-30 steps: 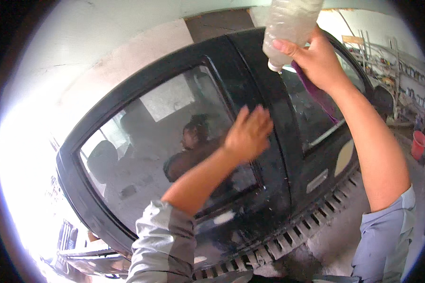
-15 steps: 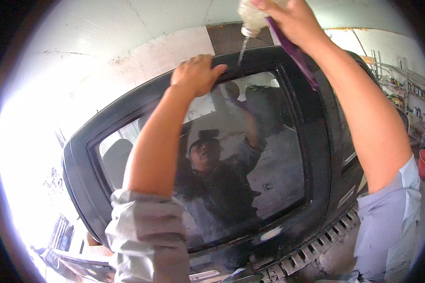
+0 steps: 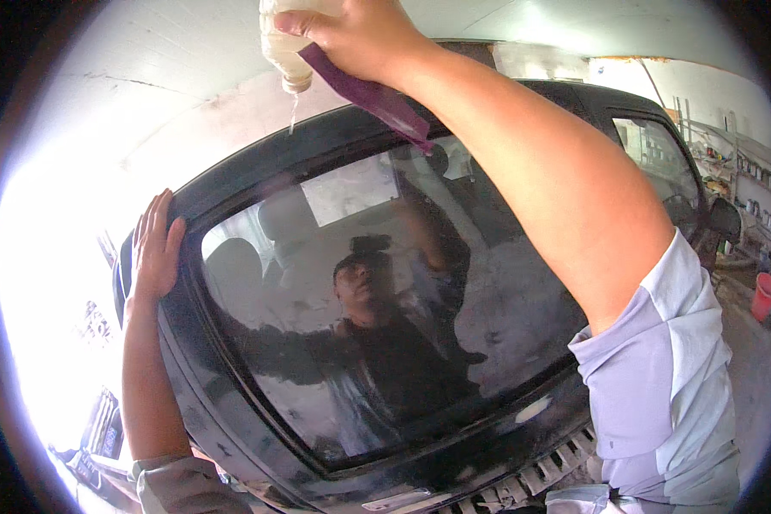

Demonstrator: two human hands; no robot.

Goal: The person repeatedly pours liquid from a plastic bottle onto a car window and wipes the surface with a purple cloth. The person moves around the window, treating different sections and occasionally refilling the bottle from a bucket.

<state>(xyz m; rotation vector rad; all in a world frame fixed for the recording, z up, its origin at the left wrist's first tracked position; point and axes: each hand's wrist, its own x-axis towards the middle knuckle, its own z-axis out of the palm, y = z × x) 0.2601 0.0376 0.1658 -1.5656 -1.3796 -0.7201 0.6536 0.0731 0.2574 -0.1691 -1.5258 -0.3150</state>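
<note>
My right hand [image 3: 364, 41] grips a clear plastic bottle [image 3: 281, 53], tipped neck down above the black vehicle's rear edge [image 3: 270, 158]. A thin stream of water [image 3: 295, 113] runs from its mouth toward the panel. A purple strip [image 3: 373, 98] hangs from the same hand; whether it is cloth or abrasive sheet I cannot tell. Farther left, my left hand [image 3: 156, 244] lies flat with fingers stretched on the vehicle's left corner, beside the dark rear window [image 3: 514, 300]. That glass mirrors a person with a raised arm.
Shelves with small containers [image 3: 758, 184] line the right wall, and a red bucket [image 3: 764, 295] stands on the floor below. A side mirror [image 3: 725, 218] juts from the vehicle's far right side. Bright light floods in at left. Below the window runs a slotted bumper part [image 3: 522, 484].
My right hand has carried the pouring bottle and purple strip leftward. My left hand has shifted left and down, from the top edge to the vehicle's left corner.
</note>
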